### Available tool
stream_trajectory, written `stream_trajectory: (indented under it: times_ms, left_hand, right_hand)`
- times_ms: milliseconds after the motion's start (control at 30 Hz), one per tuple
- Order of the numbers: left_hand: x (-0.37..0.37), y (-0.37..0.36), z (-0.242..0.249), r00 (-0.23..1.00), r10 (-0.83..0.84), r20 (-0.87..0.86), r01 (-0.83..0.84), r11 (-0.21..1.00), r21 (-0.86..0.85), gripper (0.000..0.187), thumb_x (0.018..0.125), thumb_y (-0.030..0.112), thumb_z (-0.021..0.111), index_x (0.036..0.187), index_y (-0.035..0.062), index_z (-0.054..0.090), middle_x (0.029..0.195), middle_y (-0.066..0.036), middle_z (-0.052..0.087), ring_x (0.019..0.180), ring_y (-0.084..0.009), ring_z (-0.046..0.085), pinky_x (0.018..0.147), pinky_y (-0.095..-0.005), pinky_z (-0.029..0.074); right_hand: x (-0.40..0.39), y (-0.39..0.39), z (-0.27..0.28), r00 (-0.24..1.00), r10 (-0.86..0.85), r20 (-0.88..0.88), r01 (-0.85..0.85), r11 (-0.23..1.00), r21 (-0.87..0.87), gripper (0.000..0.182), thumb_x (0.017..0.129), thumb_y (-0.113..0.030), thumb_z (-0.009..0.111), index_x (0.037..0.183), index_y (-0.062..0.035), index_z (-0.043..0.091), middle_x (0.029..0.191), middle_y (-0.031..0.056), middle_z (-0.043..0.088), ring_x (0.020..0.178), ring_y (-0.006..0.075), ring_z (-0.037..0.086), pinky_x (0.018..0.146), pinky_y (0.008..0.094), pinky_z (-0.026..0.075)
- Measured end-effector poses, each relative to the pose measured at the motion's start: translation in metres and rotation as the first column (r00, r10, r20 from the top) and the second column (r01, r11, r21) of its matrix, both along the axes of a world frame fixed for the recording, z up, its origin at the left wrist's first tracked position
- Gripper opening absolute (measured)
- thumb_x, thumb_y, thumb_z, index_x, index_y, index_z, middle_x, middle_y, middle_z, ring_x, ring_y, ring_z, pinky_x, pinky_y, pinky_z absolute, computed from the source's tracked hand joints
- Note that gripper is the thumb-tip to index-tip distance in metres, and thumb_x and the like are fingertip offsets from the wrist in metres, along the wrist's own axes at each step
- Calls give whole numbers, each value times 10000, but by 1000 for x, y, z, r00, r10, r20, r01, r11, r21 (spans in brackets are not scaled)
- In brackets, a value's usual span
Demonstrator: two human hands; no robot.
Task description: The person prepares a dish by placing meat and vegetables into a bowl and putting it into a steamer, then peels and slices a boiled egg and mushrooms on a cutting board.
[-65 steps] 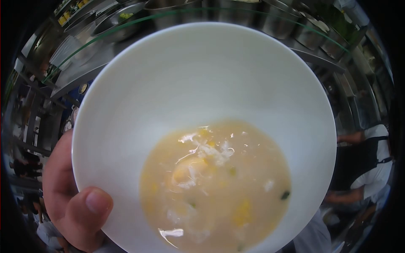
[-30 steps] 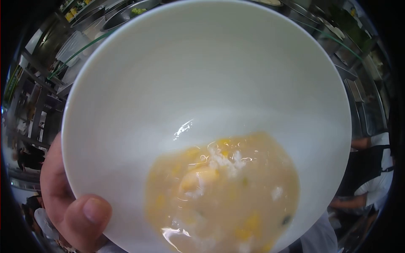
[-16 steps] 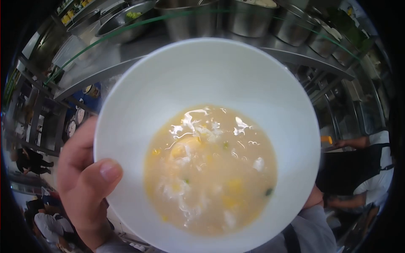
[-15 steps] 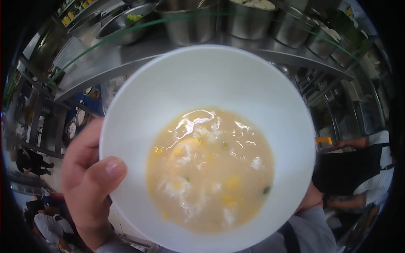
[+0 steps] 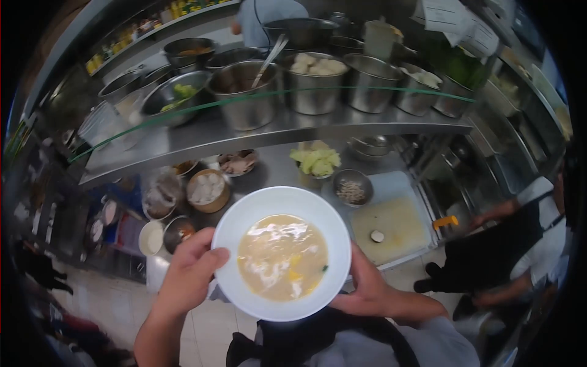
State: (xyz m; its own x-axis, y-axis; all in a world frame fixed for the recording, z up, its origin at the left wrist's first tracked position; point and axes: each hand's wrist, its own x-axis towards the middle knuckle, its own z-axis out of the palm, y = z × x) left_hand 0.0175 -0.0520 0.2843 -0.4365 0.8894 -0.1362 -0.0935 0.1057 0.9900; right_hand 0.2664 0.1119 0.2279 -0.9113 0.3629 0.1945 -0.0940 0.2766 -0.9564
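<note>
A white bowl is held up in front of my body, between both hands. In it is a pale, creamy soup with white egg-like wisps, yellow bits and a dark green piece near the right side. My left hand is closed on the bowl's left edge, its thumb over the rim. Against the right side and underside rests my right hand, gripping the bowl with its fingers mostly hidden beneath. The soup surface looks roughly level.
A steel shelf carries several metal pots. Below it stand cut leafy vegetables, a metal bowl of small chopped pieces, a container of white chunks and a cutting board. A person in a black apron stands at right.
The bowl has gone from close under the camera to lower and farther away. More of the counter, the shelf and my right hand now shows. Both hands keep their hold.
</note>
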Motion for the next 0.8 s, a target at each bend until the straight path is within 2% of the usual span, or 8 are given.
stream_trajectory:
  times_ms: [67, 133, 167, 267, 433, 800]
  left_hand:
    - [1, -3, -4, 998, 50, 24, -49, 997, -57, 275, 973, 105, 577, 1212, -24, 616, 1025, -59, 691, 891, -89, 643, 796, -249, 511]
    - [3, 1, -8, 996, 24, 84, -17, 997, -75, 261, 981, 105, 573, 1208, -16, 619, 1005, -51, 686, 867, -78, 642, 768, -234, 511]
    - [-1, -1, -12, 1000, -5, 25, 8, 995, -104, 263, 986, 104, 570, 1215, -15, 616, 1001, -46, 684, 864, -73, 640, 764, -233, 511]
    - [4, -1, -12, 996, 13, 84, -6, 996, -85, 266, 987, 106, 570, 1220, -15, 614, 997, -42, 682, 861, -70, 640, 763, -234, 512]
    - [8, -5, -10, 998, 16, 67, -11, 997, -73, 268, 985, 104, 568, 1220, -19, 612, 996, -45, 683, 861, -69, 641, 762, -233, 513]
    - [16, -16, 4, 999, 37, -3, -37, 998, -47, 278, 966, 86, 580, 1214, -35, 613, 977, -55, 696, 846, -78, 653, 768, -237, 516]
  right_hand:
    - [2, -1, -8, 997, -51, 58, 52, 999, -14, 1047, 855, -122, 780, 1595, 18, 53, 1515, 219, 416, 1402, 295, 459, 1170, 405, 348]
    - [2, 0, -17, 999, -45, 19, 45, 999, -3, 1058, 844, -120, 783, 1593, 27, 49, 1517, 217, 416, 1384, 292, 483, 1159, 405, 368]
    - [2, 0, -19, 998, -57, 27, 57, 998, -9, 1062, 841, -127, 787, 1593, 27, 53, 1516, 218, 417, 1379, 292, 488, 1155, 404, 372]
    - [5, -2, -24, 998, -66, 22, 66, 998, -20, 1064, 839, -137, 791, 1593, 28, 58, 1514, 221, 417, 1373, 291, 495, 1149, 405, 378]
    - [5, -5, -24, 998, -63, 0, 63, 998, -29, 1061, 842, -152, 791, 1592, 32, 64, 1510, 224, 419, 1368, 290, 498, 1144, 405, 383]
    - [13, -12, -15, 997, -55, -50, 59, 996, 64, 1054, 841, -167, 801, 1587, 38, 85, 1512, 220, 413, 1377, 283, 482, 1146, 400, 376]
